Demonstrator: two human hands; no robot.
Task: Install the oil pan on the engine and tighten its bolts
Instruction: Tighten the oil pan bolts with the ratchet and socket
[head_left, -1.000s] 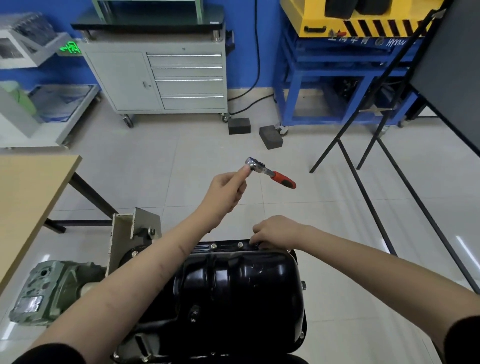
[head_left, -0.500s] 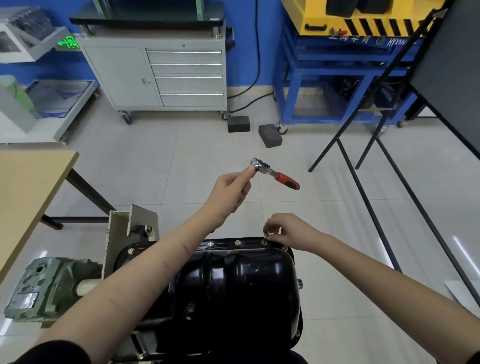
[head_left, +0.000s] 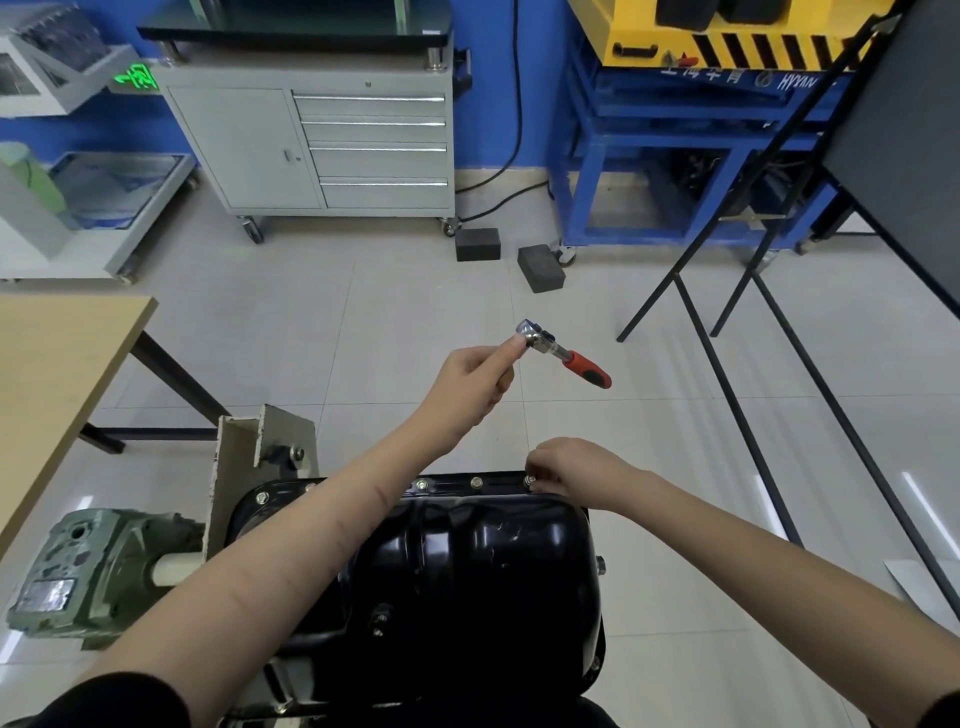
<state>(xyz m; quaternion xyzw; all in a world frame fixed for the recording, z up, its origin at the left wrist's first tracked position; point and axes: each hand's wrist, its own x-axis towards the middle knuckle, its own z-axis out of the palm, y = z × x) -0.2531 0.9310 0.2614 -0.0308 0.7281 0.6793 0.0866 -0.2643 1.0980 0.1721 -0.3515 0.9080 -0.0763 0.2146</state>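
Black glossy oil pan (head_left: 467, 571) is sitting on the engine, bolted along its far flange | left hand (head_left: 470, 387) is pinching the ratchet wrench (head_left: 563, 353) head, raised | right hand (head_left: 576, 470) is pinching a corner bolt (head_left: 530, 480).

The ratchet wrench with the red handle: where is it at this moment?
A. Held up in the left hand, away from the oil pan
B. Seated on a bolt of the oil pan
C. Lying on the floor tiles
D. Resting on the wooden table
A: the left hand pinches the ratchet wrench by its head, above the floor, clear of the oil pan.
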